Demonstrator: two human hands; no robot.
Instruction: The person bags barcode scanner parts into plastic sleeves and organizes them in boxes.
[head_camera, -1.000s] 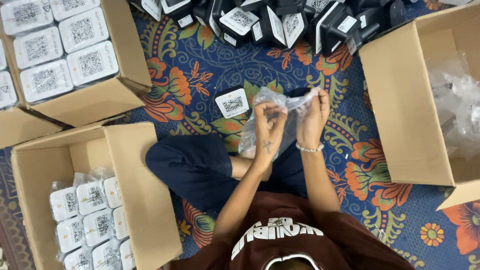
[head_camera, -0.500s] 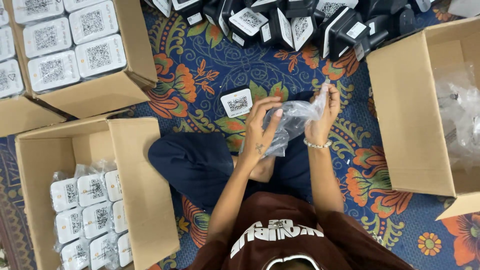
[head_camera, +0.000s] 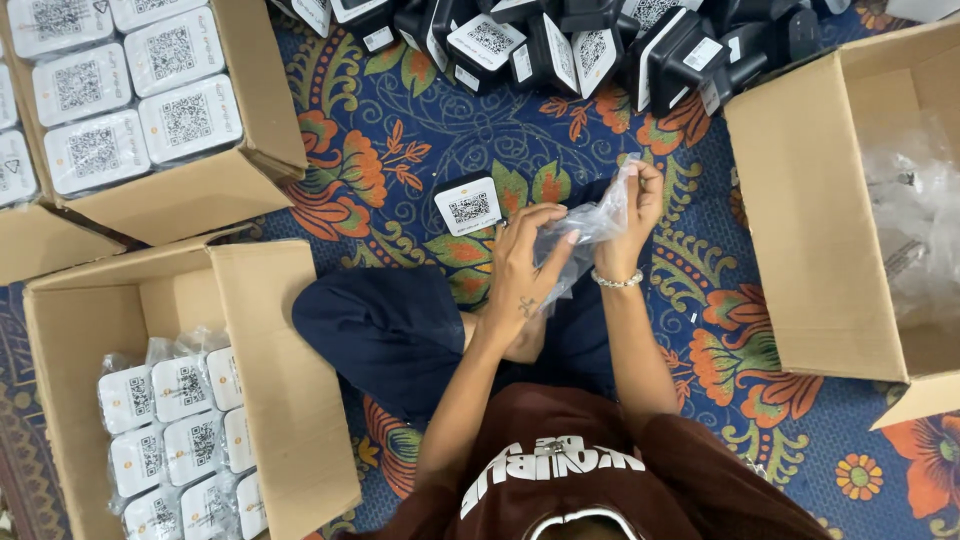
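I sit on a patterned carpet and hold a clear plastic bag between both hands over my crossed legs. My right hand, with a bead bracelet at the wrist, pinches the bag's upper edge. My left hand presses its fingers into the bag's lower side. One small black device with a white square-code label lies on the carpet just left of my left hand.
A heap of black labelled devices lies at the top. A cardboard box of clear bags stands right. Left, one box holds white labelled units and another holds bagged ones.
Both hands and the bag have shifted slightly right. My left hand has dropped from the bag's top edge to press into its lower side.
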